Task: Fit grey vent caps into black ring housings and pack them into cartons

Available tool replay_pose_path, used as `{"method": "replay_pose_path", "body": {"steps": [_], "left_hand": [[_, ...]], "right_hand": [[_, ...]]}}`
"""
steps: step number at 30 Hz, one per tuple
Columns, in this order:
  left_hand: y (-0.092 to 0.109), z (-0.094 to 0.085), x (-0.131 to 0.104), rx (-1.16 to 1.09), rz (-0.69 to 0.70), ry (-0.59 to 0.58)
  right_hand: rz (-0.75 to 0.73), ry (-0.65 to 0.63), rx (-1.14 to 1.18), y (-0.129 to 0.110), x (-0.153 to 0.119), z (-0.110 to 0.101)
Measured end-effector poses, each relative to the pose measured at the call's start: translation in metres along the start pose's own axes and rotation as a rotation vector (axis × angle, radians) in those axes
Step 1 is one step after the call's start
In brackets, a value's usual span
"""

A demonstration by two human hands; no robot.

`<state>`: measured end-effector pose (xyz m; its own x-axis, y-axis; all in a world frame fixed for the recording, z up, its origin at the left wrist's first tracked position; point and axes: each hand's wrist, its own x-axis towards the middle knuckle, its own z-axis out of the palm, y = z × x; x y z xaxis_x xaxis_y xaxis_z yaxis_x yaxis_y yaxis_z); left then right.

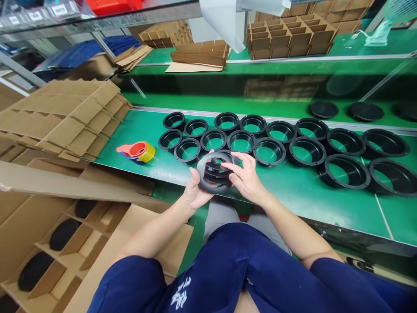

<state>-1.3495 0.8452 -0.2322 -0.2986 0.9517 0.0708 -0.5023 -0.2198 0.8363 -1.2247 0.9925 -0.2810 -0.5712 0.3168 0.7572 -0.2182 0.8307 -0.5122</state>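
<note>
Over the front edge of the green bench, a round black louvred vent point(215, 176) is held up in front of me. My left hand point(196, 190) wraps around its left and lower side, thumb against the rim. My right hand point(246, 177) is at its right side, with the fingertips on the rim and near the slats. Whether the right fingers grip the rim firmly is hard to see. Just behind the vent, several black plastic rings point(241, 141) stand in two rows on the bench.
A tape dispenser point(138, 151) with yellow tape lies left on the bench point(156, 174). Cardboard dividers point(74, 113) lean further left. Below, an open carton point(78, 243) holds black round parts in compartments. Black discs point(365, 111) rest on the ledge behind, right. A fan point(379, 34) stands far right.
</note>
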Motion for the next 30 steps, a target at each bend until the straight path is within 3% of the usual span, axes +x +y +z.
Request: {"method": "replay_pose_path", "body": {"steps": [7, 13, 26, 28, 30], "left_hand": [[0.003, 0.003, 0.006, -0.089, -0.040, 0.037], [0.005, 0.001, 0.006, -0.155, -0.059, 0.078], [0.008, 0.007, 0.005, -0.302, -0.127, 0.078], [0.008, 0.007, 0.004, -0.306, -0.118, 0.077], [0.008, 0.007, 0.001, -0.306, -0.112, 0.081]], "right_hand": [[0.290, 0.021, 0.433, 0.002, 0.009, -0.008], [0.335, 0.023, 0.495, 0.003, 0.009, -0.003], [0.272, 0.037, 0.391, 0.000, 0.004, 0.000], [0.186, 0.049, 0.234, -0.003, -0.001, 0.003], [-0.024, 0.003, 0.020, -0.009, -0.007, 0.006]]}}
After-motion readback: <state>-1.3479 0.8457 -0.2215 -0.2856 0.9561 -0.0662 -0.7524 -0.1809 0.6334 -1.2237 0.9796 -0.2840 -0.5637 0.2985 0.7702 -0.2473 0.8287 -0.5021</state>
